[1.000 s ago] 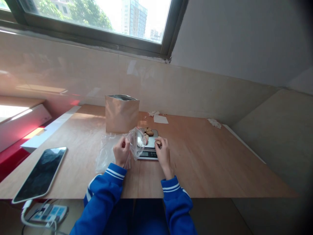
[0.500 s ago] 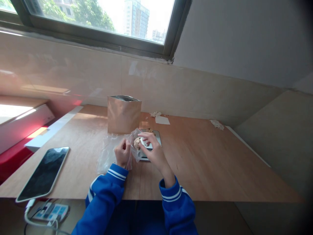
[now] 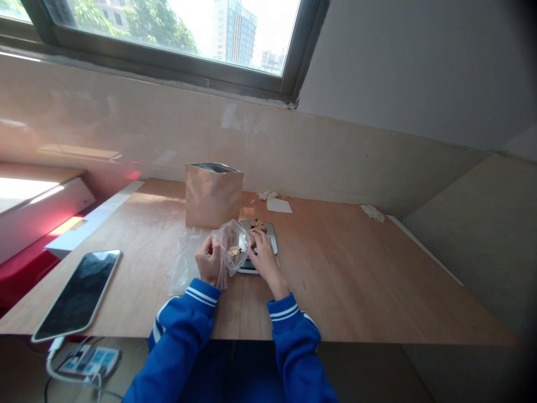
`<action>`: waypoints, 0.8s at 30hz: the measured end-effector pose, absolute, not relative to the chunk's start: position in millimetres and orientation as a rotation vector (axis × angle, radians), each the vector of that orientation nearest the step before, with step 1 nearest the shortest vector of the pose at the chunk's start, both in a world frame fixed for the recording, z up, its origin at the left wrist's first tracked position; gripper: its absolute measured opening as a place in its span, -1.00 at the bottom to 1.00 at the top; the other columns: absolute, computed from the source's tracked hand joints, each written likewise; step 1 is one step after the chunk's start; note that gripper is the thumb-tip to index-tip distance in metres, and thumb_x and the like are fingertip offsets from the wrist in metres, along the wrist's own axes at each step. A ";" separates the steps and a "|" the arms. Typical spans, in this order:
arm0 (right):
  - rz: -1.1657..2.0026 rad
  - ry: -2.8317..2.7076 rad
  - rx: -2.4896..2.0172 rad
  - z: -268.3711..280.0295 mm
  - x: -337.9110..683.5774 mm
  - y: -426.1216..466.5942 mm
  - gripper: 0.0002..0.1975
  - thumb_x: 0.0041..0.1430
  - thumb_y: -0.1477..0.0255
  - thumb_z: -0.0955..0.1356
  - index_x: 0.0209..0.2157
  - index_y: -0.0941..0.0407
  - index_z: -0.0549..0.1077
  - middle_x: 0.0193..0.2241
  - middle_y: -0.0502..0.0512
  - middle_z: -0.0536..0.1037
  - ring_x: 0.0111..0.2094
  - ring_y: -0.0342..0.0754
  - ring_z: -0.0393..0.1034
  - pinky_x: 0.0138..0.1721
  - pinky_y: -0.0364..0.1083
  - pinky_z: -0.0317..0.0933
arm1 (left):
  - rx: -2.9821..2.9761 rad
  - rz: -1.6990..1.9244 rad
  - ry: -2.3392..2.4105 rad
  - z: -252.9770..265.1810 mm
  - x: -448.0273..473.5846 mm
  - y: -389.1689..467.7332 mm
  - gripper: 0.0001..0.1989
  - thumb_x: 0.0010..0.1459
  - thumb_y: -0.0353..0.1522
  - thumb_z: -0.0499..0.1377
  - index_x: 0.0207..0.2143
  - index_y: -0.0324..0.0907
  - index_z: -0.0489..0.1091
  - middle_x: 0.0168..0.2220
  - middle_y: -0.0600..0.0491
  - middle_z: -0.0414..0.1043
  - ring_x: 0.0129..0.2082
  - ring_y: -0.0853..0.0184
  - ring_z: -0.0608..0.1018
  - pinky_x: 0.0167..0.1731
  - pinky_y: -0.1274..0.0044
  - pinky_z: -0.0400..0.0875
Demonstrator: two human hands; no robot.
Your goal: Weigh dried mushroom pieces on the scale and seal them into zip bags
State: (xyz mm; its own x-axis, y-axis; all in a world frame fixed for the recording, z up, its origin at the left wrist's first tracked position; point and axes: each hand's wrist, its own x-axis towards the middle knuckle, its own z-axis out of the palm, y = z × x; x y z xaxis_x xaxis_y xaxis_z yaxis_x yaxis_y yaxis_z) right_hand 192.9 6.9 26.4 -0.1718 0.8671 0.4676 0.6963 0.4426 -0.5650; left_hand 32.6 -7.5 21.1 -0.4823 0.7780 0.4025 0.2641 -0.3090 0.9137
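My left hand (image 3: 208, 258) is closed around the side of a clear plastic zip bag (image 3: 225, 238), whose mouth faces right. Inside the bag lie tan, irregular dried pieces (image 3: 234, 253); their kind is unclear. My right hand (image 3: 264, 257) reaches over a flat kitchen scale (image 3: 272, 235) beside the bag's mouth. Its fingers are bent together, and what they pinch is mostly hidden. More tan-brown dried pieces (image 3: 258, 225) rest on the back of the scale, just beyond my right fingertips.
Behind the bag stands an open kraft pouch (image 3: 213, 196) with a silvery lining. Another clear plastic bag (image 3: 180, 263) lies flat at the left. A phone (image 3: 79, 294), a white card (image 3: 279, 205) and crumpled scraps (image 3: 372, 213) are on the table. A power strip (image 3: 90, 359) sits below the edge.
My right hand has moved from the bag's mouth to the scale, leaving a tan piece inside the bag. The bag's mouth shows wider now. My left hand keeps its grip.
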 end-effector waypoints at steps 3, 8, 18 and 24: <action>0.221 -1.952 -1.332 25.1 191.2 8.1 -0.65 0.18 0.53 0.25 0.02 0.12 0.35 0.01 0.24 0.38 0.08 0.12 0.24 0.12 0.15 0.19 | 1.311 1.857 1.540 20.2 31.9 -7.4 -0.63 0.21 -0.24 0.00 -0.62 -0.13 0.01 -0.66 0.22 -0.02 -0.63 0.47 0.13 -0.60 0.57 0.02; 0.196 -1.899 -1.346 23.9 191.2 8.8 -0.66 0.09 0.61 0.22 -0.08 0.12 0.35 -0.10 0.22 0.40 -0.02 0.09 0.31 0.02 0.08 0.27 | 1.291 1.859 1.538 20.2 31.8 -7.6 -0.63 0.22 -0.23 0.00 -0.62 -0.13 0.02 -0.66 0.22 -0.01 -0.63 0.47 0.14 -0.59 0.58 0.04; 0.540 -1.255 -1.230 64.5 188.5 -5.7 -0.80 0.12 0.36 0.30 -0.21 0.12 0.34 -0.25 0.11 0.48 -0.28 -0.07 0.39 -0.22 -0.08 0.33 | 1.262 1.853 1.547 21.9 31.7 -7.3 -0.62 0.19 -0.22 0.02 -0.63 -0.13 0.02 -0.67 0.22 -0.02 -0.63 0.46 0.12 -0.60 0.57 0.02; 0.889 -1.281 -1.049 100.6 175.7 -13.9 -0.74 0.16 0.25 0.31 -0.18 0.11 0.35 -0.26 0.11 0.52 -0.40 -0.12 0.43 -0.33 -0.10 0.37 | 1.266 1.844 1.540 20.2 31.4 -8.0 -0.62 0.19 -0.21 0.02 -0.63 -0.14 0.03 -0.67 0.21 0.00 -0.62 0.46 0.13 -0.59 0.57 0.03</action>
State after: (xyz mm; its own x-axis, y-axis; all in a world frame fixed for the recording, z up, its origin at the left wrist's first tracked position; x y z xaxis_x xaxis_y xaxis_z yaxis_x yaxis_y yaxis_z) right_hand 175.7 -13.9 100.6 0.1028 0.9467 0.3054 0.0455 0.3022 -0.9521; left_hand 31.4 -8.0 20.2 -0.4957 0.7855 0.3706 0.2246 -0.2963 0.9283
